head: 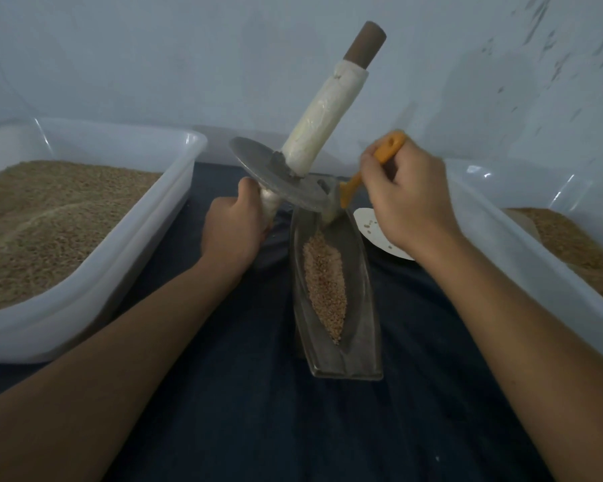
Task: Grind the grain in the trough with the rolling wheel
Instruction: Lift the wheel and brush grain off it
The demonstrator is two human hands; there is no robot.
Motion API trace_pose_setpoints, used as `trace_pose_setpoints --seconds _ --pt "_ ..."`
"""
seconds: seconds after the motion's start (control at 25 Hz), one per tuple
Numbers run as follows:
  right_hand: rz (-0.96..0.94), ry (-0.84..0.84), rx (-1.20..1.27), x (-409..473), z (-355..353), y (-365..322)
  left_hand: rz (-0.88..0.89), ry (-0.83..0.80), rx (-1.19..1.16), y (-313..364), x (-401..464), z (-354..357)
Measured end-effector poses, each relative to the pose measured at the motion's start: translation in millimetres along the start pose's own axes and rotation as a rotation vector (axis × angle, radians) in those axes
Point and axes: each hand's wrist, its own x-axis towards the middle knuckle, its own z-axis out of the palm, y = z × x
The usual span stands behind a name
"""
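Cloth [244, 394], dark blue, covers the surface under everything I'm working on. Two big translucent white tubs flank me: the left tub [126, 238] is heaped with pale brown grain, and the right tub [523, 259] holds a shallower layer of the same stuff. Between them, lying lengthwise away from me on the cloth, sits the metal trough [362, 307] — boat-shaped, with a narrow bed of reddish-brown grain [324, 287] along its groove.

The rolling wheel [275, 175] is lifted and tipped over on its side above the trough's far end, its flat metal disc facing up and slightly toward me, not rolling in the groove. Its axle handle, wrapped in whitish tape with a bare brown tip, sticks up and to the right toward the wall. My left hand [234, 227] has its fingers curled tight round the lower handle stub below the disc, holding the whole wheel up.

My right hand [404, 200] is closed round the orange handle of a small brush [373, 168], its lower end against the wheel's rim just over the trough's far end; the bristles themselves I can't make out. Just beyond that wrist lies a small white disc [373, 231] on the cloth — a few stray grains on it.
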Motion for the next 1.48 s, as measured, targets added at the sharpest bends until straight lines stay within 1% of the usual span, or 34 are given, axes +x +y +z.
trace_pose_setpoints --seconds 0.12,0.24,0.32,0.48,0.56,0.8,0.92,1.04,1.16,1.36,1.48 --pt "0.065 -0.068 0.044 -12.4 7.3 7.9 -0.010 -0.007 -0.015 -0.4 1.4 -0.5" --pt "0.052 -0.084 0.072 -24.9 2.9 7.0 -0.028 0.008 -0.031 -1.2 3.8 -0.9" --pt "0.037 -0.058 0.094 -26.4 -4.2 -1.7 -0.052 0.025 -0.058 -0.1 4.6 -0.7" --pt "-0.008 0.101 0.112 -14.6 -24.3 -24.6 -0.080 0.032 -0.116 1.4 6.1 -2.3" --pt "-0.023 0.142 0.160 -9.9 -32.9 -36.3 -0.082 0.039 -0.117 2.1 6.4 -2.2" --pt "-0.075 0.079 0.073 -18.8 -34.2 -54.6 -0.077 0.027 -0.089 1.9 5.3 -0.9" --pt "-0.044 0.041 0.066 -24.6 -24.8 -50.8 -0.070 0.027 -0.068 1.5 4.5 0.1" --pt "-0.025 0.067 0.062 -27.2 -12.1 -43.1 -0.064 0.019 -0.040 0.7 3.7 0.6" --pt "-0.029 0.106 -0.002 -27.8 -2.2 -36.1 -0.055 -0.002 -0.027 0.5 3.0 -0.1" --pt "-0.098 0.197 0.014 -18.6 -16.4 -36.4 -0.046 0.002 -0.017 -0.7 4.3 0.8" --pt "-0.105 0.171 0.051 -26.2 -22.7 -41.4 -0.052 0.022 0.010 -1.0 6.3 1.4"
